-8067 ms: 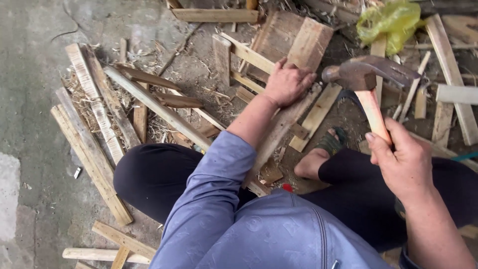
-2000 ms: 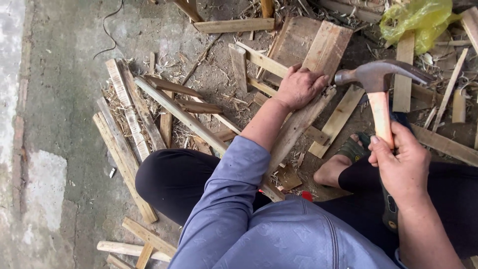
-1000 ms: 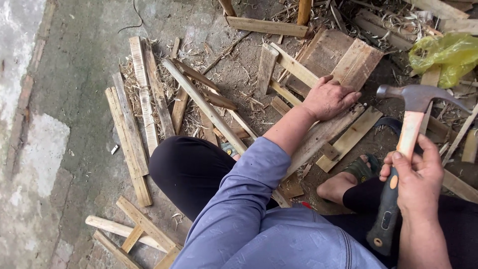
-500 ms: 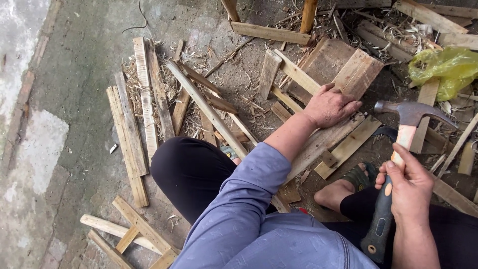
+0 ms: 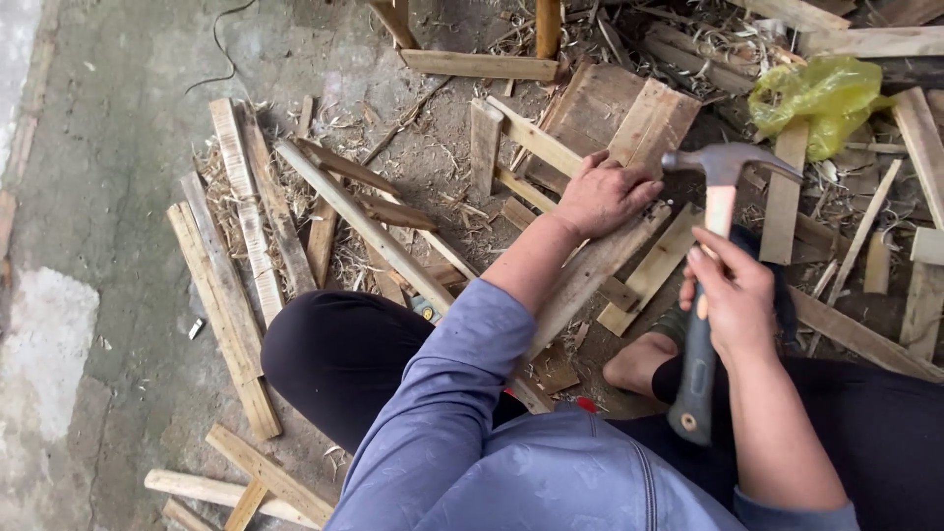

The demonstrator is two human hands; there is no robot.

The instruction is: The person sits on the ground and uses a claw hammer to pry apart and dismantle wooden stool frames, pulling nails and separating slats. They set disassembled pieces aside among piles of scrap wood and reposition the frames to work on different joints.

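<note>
The hammer (image 5: 710, 256) stands nearly upright just right of the plank (image 5: 590, 275), its steel head level with the plank's far end. The right hand (image 5: 733, 300) is wrapped tight around the hammer's handle. The left hand (image 5: 605, 195) lies flat and spread on the plank, pressing it down. A yellow bag (image 5: 816, 93) sits beyond the hammer, among wood scraps (image 5: 236, 265) on the floor (image 5: 88, 197)

Rough woodworking spot, wood slats (image 5: 228, 285) and shavings (image 5: 346, 261), concrete floor (image 5: 108, 147)
</note>
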